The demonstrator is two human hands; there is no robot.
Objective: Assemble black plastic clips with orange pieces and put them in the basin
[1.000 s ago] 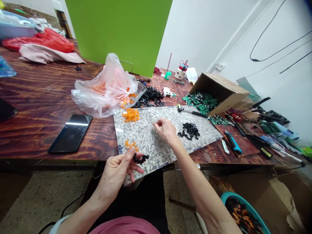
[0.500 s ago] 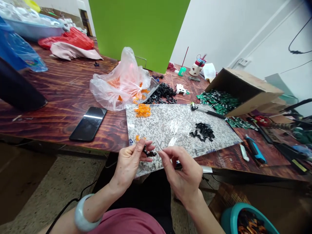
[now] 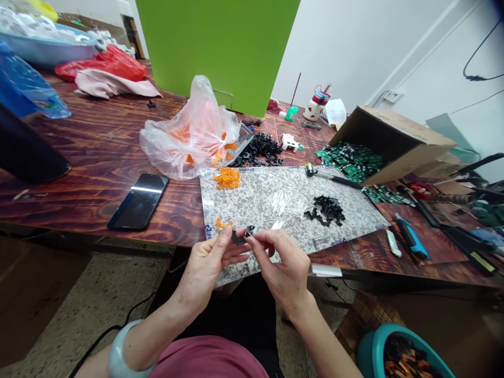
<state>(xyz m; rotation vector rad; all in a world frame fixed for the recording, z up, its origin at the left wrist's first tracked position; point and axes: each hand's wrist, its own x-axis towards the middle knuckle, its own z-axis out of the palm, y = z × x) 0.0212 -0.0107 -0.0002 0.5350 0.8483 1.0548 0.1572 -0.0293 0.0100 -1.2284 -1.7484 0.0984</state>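
Observation:
My left hand [image 3: 205, 265] is closed, pinching a small black plastic part [image 3: 238, 238] between thumb and fingers above the near edge of the speckled board [image 3: 252, 202]. My right hand [image 3: 281, 262] meets it from the other side, its thumb and forefinger pressed together at the part's right end. The thin metal pin in that pinch is mostly hidden now. Close by on the board are a few orange plastic pieces [image 3: 223, 224], a heap of orange pieces [image 3: 227, 178], a spread of thin silver pins [image 3: 285, 202] and a pile of black parts [image 3: 327, 210].
A hammer [image 3: 334, 178] lies across the board's far right. Behind stand a plastic bag [image 3: 192, 136] of orange pieces and a black heap [image 3: 260, 150]. A phone [image 3: 138, 201] lies left; a cardboard box [image 3: 405, 142] with green circuit boards, a blue cutter [image 3: 411, 237] and a teal bucket [image 3: 374, 346] are right.
My right hand has moved left and slightly up, bringing the pin against the black part. My left hand has raised and turned that part. The view has shifted slightly.

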